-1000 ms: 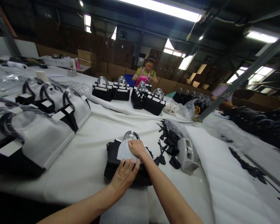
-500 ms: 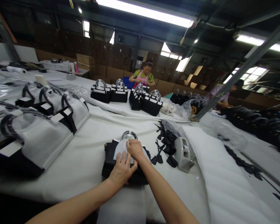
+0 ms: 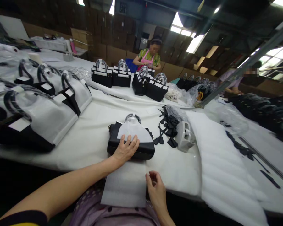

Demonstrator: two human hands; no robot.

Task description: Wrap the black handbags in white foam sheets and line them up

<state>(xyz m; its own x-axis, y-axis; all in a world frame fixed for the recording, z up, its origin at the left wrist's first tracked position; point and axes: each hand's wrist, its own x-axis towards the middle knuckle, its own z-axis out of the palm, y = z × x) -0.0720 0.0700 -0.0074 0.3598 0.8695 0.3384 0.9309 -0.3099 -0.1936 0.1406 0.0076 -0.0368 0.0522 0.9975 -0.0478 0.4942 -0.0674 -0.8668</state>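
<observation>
Resting centre-frame beneath our outspread left hand [image 3: 125, 149]: black bag [image 3: 143, 147]. Our right hand [image 3: 157, 191], lower centre: curled, grip unclear. White table [image 3: 89, 133] below; box [image 3: 81, 38], upper left.

This is a big workshop, like a factory. Lots of black bags [image 3: 102, 79] that look alike stand in bunches on a large table with a white cover [image 3: 101, 125]. Brown boxes [image 3: 126, 29] are piled high near the top. A worker in a pink apron [image 3: 146, 59] is at the upper middle.

Handbag [image 3: 143, 150] on table [image 3: 99, 125], bags [image 3: 53, 116] left (and behind)
</observation>
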